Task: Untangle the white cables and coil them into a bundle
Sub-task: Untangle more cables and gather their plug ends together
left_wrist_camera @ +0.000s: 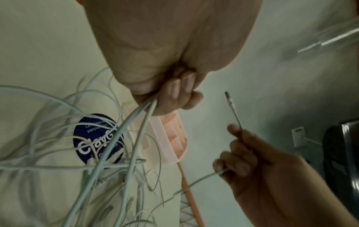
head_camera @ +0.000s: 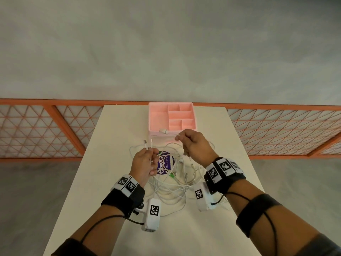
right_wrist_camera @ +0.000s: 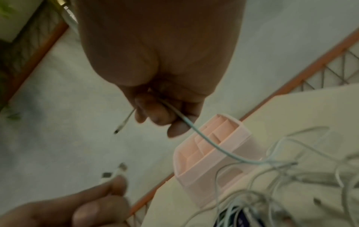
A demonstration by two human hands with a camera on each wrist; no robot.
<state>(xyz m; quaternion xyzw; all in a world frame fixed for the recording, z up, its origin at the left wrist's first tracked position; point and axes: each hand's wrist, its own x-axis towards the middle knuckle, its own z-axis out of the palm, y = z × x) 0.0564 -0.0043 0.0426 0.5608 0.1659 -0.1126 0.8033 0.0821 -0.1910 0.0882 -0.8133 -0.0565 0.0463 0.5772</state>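
White cables (head_camera: 171, 185): thin, loose tangled heap at desk (head_camera: 114, 137) centre, strands crossing purple round sticker (head_camera: 165, 162). Your left hand (head_camera: 143, 164), at 9 o'clock of heap, grip curled round two cable ends, plugs sticking up. Your right hand (head_camera: 193, 145), at 1 o'clock, grip pinching one cable end. Pink organizer (head_camera: 172, 118) at 12 o'clock.
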